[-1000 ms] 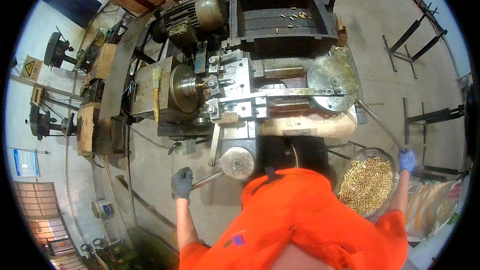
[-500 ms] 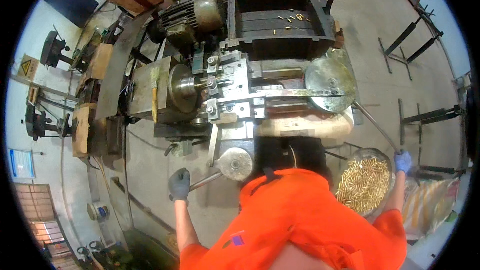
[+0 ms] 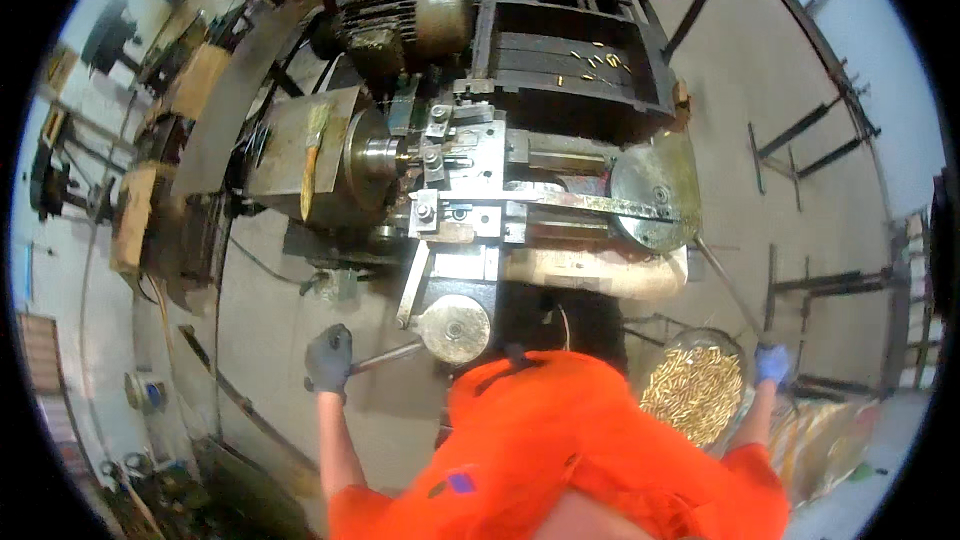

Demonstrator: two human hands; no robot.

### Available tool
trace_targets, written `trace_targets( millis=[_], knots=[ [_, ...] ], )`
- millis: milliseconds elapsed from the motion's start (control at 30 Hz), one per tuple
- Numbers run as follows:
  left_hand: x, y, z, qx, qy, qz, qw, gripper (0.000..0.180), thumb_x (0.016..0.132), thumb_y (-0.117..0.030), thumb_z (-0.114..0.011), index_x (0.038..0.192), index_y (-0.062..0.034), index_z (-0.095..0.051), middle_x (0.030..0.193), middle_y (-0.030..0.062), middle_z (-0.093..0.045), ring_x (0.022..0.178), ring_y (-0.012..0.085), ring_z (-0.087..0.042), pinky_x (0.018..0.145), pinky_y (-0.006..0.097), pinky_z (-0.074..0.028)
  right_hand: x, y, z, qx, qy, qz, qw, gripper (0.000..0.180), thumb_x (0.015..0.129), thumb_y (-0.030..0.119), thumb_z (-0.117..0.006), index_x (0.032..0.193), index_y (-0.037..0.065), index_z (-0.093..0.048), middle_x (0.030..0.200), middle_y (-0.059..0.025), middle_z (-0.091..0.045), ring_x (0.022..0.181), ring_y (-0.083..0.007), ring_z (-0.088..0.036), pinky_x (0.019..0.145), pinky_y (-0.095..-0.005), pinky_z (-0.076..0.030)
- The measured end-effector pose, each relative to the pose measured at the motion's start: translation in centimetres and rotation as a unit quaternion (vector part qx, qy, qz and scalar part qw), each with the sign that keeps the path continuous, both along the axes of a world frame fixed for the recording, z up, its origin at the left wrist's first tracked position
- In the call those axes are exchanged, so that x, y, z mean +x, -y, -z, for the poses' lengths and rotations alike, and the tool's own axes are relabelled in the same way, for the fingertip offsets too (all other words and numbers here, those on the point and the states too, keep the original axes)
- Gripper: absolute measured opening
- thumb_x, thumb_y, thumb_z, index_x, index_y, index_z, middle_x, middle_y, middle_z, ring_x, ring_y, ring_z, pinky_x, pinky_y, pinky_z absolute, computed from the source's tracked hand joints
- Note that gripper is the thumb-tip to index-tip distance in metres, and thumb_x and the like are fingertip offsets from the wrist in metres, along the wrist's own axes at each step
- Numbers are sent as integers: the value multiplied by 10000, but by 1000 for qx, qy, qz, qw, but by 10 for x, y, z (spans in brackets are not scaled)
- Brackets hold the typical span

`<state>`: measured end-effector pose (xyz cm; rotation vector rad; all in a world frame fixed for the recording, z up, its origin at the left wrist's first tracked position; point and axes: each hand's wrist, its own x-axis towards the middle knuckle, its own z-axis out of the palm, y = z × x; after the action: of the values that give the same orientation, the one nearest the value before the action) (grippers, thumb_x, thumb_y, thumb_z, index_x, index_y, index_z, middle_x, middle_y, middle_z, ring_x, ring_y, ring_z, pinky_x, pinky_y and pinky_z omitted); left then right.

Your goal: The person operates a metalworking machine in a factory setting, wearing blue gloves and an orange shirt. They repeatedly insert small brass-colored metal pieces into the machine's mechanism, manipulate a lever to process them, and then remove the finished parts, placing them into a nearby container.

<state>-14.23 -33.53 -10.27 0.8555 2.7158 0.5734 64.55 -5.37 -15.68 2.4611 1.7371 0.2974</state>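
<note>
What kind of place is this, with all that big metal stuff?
It looks like a metal workshop. There's a heavy metal machine, a big ribbed motor behind it, and a round bowl full of small gold-coloured pieces.

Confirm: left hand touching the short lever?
Touching. The head view shows the gloved left hand closed on the outer end of the short lever.

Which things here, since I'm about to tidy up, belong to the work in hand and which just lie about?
Apparently in use:
- left lever, gripped by the left hand
- right lever, gripped by the right hand
- heaped brass-coloured pieces

Apparently lying about:
- brush
- black floor stand
</note>
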Motion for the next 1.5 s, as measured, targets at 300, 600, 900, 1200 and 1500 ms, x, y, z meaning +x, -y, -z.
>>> trace_targets(
  millis=[300,600,900,1200,1500],
  knots=[
    [2,-3,-7,-21,-10,-29,999,252,777,-267,-589,934,-91,-676,817,152,-653,757,294,-639,680,375,-495,-36,11,-30,1,-29,38,999,461,712,434,-594,819,-12,-644,854,-261,-617,829,-413,-598,743,-477,-470],
    [0,1,-4,-6,-28,-41,999,265,779,-284,-588,938,-90,-674,797,145,-655,727,289,-638,674,385,-495,-66,22,-43,2,-36,70,997,439,685,404,-623,784,-23,-641,820,-260,-623,807,-405,-611,730,-459,-482],
    [-1,2,5,38,-52,-52,997,241,772,-272,-580,902,-94,-679,753,147,-642,689,309,-624,647,404,-486,-50,31,-30,-6,-23,60,998,471,676,434,-629,766,-29,-617,833,-258,-626,812,-396,-612,723,-453,-486],
    [1,-1,-4,45,-57,-42,996,204,779,-261,-564,868,-113,-673,705,148,-621,652,317,-607,605,411,-474,-55,38,-29,4,-28,106,994,480,667,437,-648,825,-16,-637,841,-251,-627,811,-398,-610,733,-455,-481],
    [-3,3,4,40,-58,-48,996,221,773,-260,-581,886,-99,-682,712,143,-634,654,298,-623,625,395,-485,-77,45,-41,-14,-57,110,992,489,659,445,-664,820,-16,-640,872,-246,-627,850,-395,-602,757,-441,-475]
  ],
)
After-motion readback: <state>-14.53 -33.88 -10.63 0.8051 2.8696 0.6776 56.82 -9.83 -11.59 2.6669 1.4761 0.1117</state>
